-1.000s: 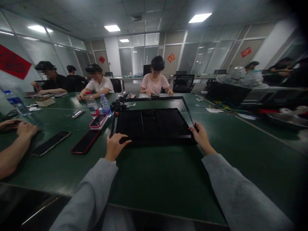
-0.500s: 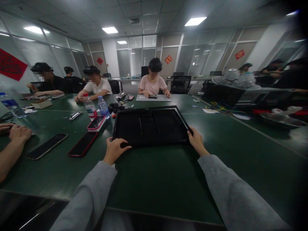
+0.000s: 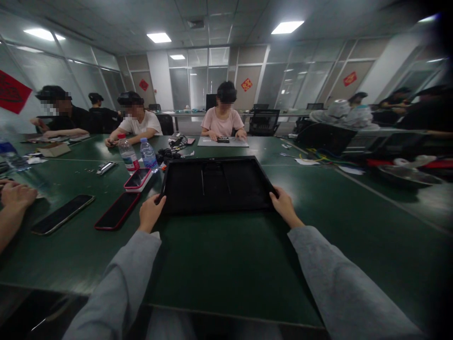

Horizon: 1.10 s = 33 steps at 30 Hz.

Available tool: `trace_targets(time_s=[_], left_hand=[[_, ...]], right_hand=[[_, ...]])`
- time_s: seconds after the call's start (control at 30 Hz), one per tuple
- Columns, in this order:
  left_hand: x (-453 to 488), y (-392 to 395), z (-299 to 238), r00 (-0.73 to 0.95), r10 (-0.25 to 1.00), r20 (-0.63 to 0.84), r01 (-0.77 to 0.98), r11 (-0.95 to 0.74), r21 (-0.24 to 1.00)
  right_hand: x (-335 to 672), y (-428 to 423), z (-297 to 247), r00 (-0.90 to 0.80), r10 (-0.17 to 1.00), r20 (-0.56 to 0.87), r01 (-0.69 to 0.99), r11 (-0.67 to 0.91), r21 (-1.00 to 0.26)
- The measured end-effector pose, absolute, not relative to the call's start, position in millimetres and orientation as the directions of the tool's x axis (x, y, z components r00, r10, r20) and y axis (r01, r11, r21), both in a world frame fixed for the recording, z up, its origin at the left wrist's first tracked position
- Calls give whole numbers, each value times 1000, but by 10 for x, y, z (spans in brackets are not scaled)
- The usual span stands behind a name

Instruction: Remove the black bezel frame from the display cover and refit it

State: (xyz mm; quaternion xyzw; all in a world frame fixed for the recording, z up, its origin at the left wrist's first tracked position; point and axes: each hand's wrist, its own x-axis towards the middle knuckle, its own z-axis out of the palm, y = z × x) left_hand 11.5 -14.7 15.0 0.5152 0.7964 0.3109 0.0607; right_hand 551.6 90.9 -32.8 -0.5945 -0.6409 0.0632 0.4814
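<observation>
Black plastic-looking frame [image 3: 264,174] is on the green table [image 3: 226,264] right in front of us, lying around the edge of a dark panel [image 3: 216,193]; can't tell if it's flush all round. Our left hand [image 3: 151,212] is closed on the frame's left side at the near corner, thumb on top. Our right hand [image 3: 284,204] pinches the right side, also close to the near corner. Can't tell whether fingers catch the panel underneath too. Left of us: red-edged phone [image 3: 117,211] just beside our left hand, dark phone [image 3: 63,214] further out, pink-rimmed phone [image 3: 138,179] near two bottles, one red-capped [image 3: 129,156], one blue-capped [image 3: 149,157]. Black cables [image 3: 169,155] sit past the frame's far left corner. Co-worker in pink [image 3: 222,120] sits opposite, across the table.
</observation>
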Motion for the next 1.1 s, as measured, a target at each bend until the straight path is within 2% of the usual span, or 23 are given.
trace_targets(time_s=[0.13, 0.43, 0.7, 0.93, 1.1], left_hand=[[52, -94, 138, -475, 855, 208, 776, 296, 557], [80, -107, 143, -425, 864, 271, 835, 258, 487], [72, -107, 172, -391, 874, 288, 846, 219, 485], [50, -90, 133, -366, 886, 285, 827, 169, 536], [5, -28, 120, -408, 874, 263, 732, 142, 666]], right_hand=[[5488, 916, -334, 155, 833, 531, 683, 298, -667], [5505, 943, -357, 169, 839, 517, 646, 302, -701], [5524, 932, -384, 163, 856, 491, 626, 295, -722], [5594, 989, -418, 72, 865, 497, 616, 353, -704], [5583, 1008, -447, 60, 855, 515, 631, 367, -683]])
